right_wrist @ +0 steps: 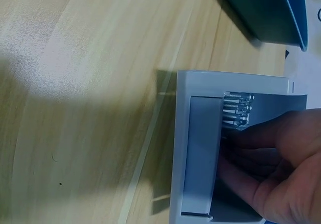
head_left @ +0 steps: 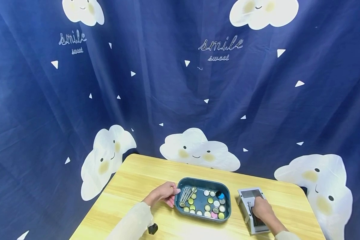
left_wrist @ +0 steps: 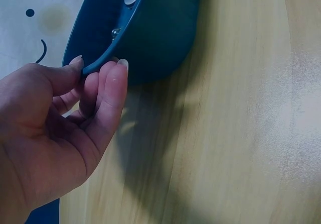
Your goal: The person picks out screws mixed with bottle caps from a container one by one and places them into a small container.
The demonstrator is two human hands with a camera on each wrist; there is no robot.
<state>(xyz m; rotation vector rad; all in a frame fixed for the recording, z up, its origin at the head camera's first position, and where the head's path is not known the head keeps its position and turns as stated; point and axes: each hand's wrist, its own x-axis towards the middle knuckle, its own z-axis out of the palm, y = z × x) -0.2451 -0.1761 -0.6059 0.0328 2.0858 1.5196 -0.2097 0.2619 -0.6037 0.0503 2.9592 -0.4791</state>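
The left hand [head_left: 165, 193] pinches the rim of a dark teal plastic tub [head_left: 205, 183] on the yellow wooden tabletop [head_left: 144, 173]. Beside it, the right hand [head_left: 262, 210] is inside a grey plastic box [right_wrist: 203, 153] with silver metal sticks [right_wrist: 235, 108]; I can't tell its grip.

A person in cream sleeves appears along the bottom of the head view: the left sleeve [head_left: 132, 220], loose and creased, sits at lower centre, a small black angular piece [head_left: 152, 228] beside its cuff; the right sleeve [head_left: 286, 236] shows its pale edge at lower right. The left hand [head_left: 166, 192], bare, has rounded nails.
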